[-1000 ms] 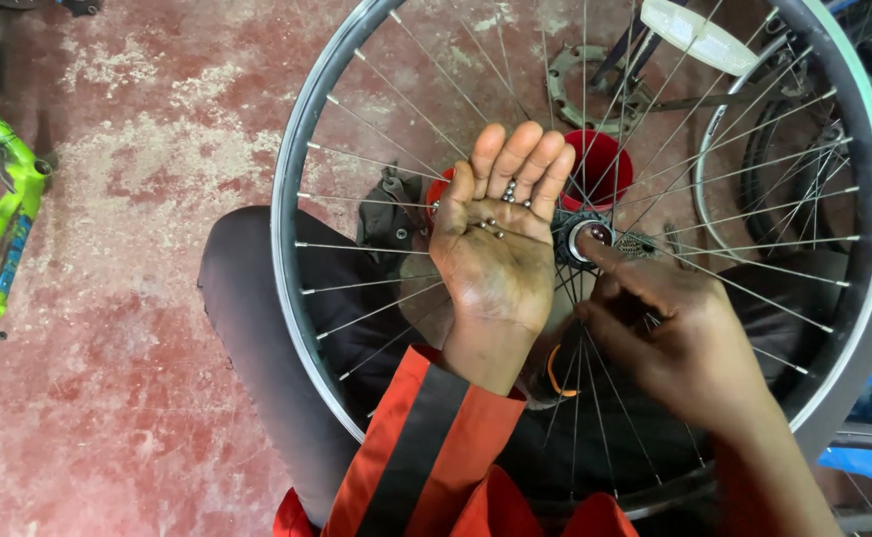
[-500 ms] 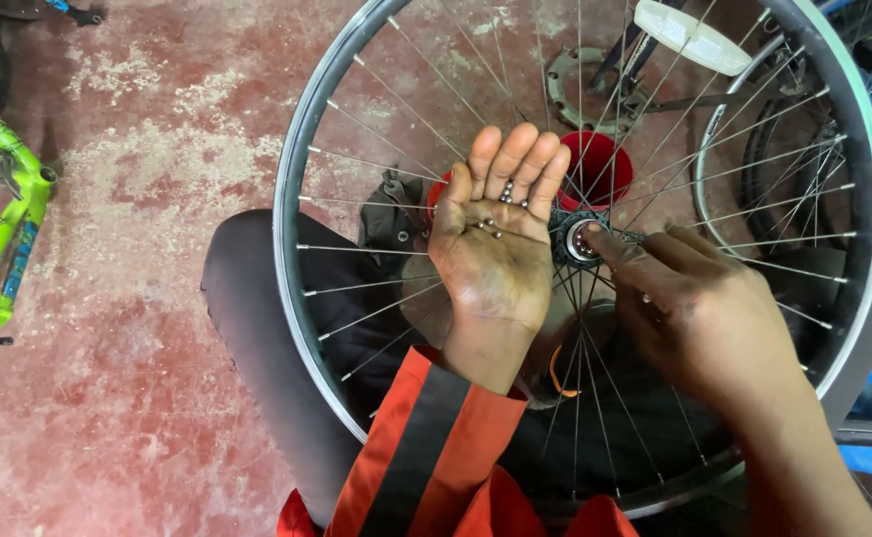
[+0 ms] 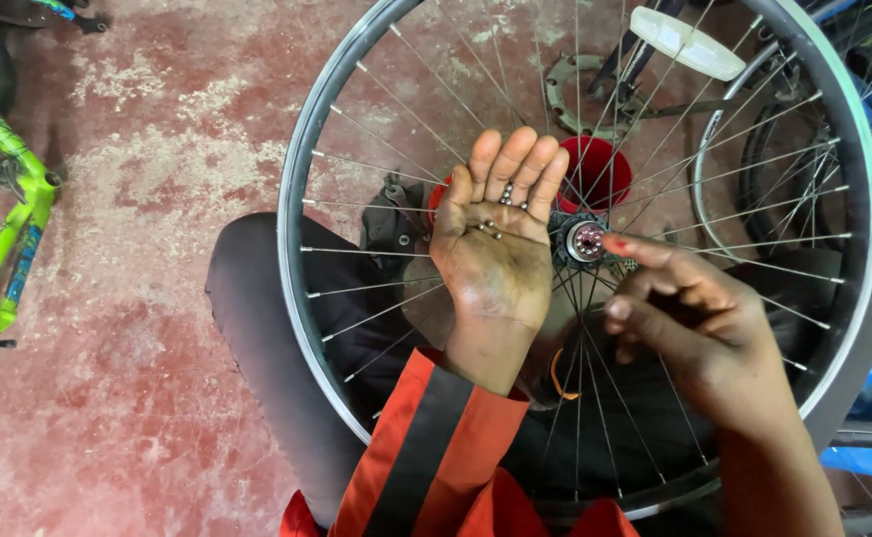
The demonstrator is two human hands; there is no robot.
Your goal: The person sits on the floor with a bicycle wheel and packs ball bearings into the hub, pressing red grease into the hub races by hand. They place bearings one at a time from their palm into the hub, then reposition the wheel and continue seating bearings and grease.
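Two hands over a bicycle wheel (image 3: 302, 209) laid flat across the lap. Left hand (image 3: 496, 254) — palm up, fingers together, cupping several small steel bearing balls (image 3: 496, 214). Right hand (image 3: 695, 323) — forefinger and thumb pinched, red-smeared fingertip touching the hub (image 3: 585, 241), which lies just right of the cupped palm; axle points up. Spokes crowd the hub. Beyond: red tub (image 3: 595, 164), sprocket (image 3: 565, 94), green bicycle frame (image 3: 8, 199) at floor's left edge.

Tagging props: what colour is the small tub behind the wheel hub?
Red. The tub shows through the spokes in the head view.
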